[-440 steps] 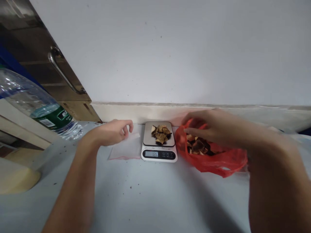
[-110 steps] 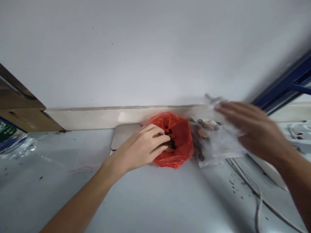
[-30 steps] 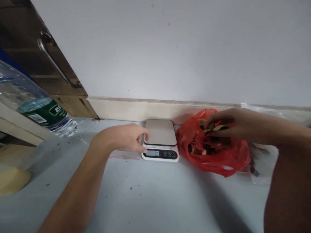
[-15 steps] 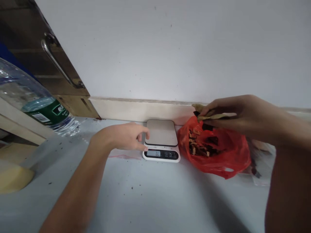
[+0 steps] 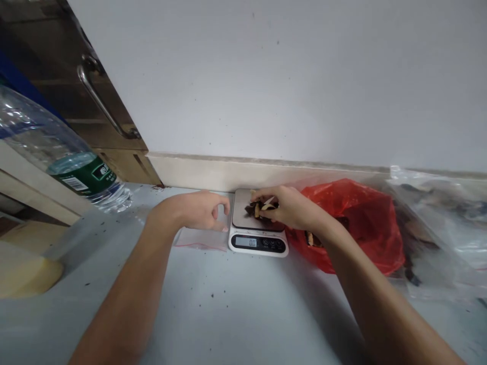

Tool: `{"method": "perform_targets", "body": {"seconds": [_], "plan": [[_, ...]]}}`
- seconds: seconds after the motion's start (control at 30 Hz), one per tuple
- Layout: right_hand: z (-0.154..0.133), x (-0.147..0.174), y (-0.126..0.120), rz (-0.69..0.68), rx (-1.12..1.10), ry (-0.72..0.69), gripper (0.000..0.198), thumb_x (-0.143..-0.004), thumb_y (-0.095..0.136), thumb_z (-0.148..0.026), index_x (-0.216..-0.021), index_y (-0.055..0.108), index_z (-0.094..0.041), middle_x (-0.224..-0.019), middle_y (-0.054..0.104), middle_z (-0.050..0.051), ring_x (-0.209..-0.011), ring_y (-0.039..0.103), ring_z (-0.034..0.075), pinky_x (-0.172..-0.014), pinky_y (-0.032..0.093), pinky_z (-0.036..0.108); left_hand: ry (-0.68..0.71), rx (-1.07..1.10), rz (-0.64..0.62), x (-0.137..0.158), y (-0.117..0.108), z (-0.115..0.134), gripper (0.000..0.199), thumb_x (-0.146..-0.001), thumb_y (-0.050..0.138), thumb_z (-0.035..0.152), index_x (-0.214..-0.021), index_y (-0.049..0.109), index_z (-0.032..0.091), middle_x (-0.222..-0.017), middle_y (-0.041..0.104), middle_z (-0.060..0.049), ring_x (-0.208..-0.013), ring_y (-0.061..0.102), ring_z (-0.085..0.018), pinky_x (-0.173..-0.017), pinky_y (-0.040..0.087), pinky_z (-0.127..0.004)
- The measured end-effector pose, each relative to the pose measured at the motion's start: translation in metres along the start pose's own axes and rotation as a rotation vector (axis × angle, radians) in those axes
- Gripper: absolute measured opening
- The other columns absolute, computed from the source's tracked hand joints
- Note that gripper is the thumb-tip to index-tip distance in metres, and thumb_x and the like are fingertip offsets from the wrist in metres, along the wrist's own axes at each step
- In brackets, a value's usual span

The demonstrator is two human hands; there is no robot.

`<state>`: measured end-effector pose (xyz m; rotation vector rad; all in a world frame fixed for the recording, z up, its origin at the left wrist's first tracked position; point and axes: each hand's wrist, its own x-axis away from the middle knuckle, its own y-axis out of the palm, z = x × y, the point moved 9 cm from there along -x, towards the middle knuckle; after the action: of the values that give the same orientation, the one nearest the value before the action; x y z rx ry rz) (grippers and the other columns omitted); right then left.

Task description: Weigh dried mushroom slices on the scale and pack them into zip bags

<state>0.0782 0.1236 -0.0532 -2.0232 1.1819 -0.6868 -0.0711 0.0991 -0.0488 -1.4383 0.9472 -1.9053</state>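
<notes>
A white digital scale (image 5: 239, 213) stands against the wall, its display reading 0.0. Over its plate, my right hand (image 5: 291, 207) pinches a small bunch of dried dark and yellowish slices (image 5: 259, 209); whether they touch the plate I cannot tell. My left hand (image 5: 196, 212) is beside the scale's left edge, thumb and forefinger curved apart with nothing between them. Right of the scale sits an opened red plastic bag (image 5: 365, 223) with dried pieces inside, partly hidden by my right forearm. A clear zip bag (image 5: 200, 238) lies flat under my left hand.
Clear plastic bags (image 5: 437, 243) with dark dried contents lie at the far right. A large water bottle (image 5: 79, 167) and a yellowish object (image 5: 34, 278) are on the left. The wall (image 5: 266, 91) closes off the back. Dark crumbs dot the table (image 5: 228, 319).
My right hand has moved left from above the red bag to over the scale plate, carrying the dried slices. My left hand stays by the scale. The view has shifted slightly.
</notes>
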Motion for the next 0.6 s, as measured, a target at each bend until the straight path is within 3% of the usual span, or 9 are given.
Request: {"method": "perform_targets", "body": {"seconds": [0.3,0.47,0.6], "plan": [[0.007,0.001,-0.007,0.065,0.062,0.052,0.049,-0.082,0.071,-0.008,-0.130,0.071,-0.023,-0.114,0.079,0.007,-0.106,0.072,0.022,-0.089,0.054,0.028,0.010,-0.012,-0.007,-0.003,0.002,-0.001,0.046,-0.084,0.061,0.053,-0.122,0.062,0.028,-0.120,0.071,-0.007,-0.095,0.068,-0.025,-0.073,0.049,-0.031],[0.007,0.004,-0.019,0.201,0.154,0.062,0.027,-0.082,0.076,-0.018,-0.108,0.077,-0.023,-0.092,0.079,0.006,-0.092,0.072,0.023,-0.074,0.053,0.028,-0.012,-0.018,-0.008,0.000,0.001,-0.004,0.051,-0.084,0.061,0.053,-0.127,0.062,0.028,-0.119,0.071,-0.007,-0.093,0.068,-0.025,-0.075,0.051,-0.031],[0.001,0.004,-0.027,0.283,0.123,-0.014,0.008,-0.086,0.071,-0.028,-0.084,0.076,-0.021,-0.075,0.075,0.004,-0.070,0.067,0.019,-0.064,0.047,0.027,-0.026,0.000,0.001,0.002,0.000,-0.003,0.047,-0.087,0.060,0.053,-0.127,0.062,0.028,-0.121,0.071,-0.006,-0.093,0.069,-0.025,-0.075,0.051,-0.031]]}}
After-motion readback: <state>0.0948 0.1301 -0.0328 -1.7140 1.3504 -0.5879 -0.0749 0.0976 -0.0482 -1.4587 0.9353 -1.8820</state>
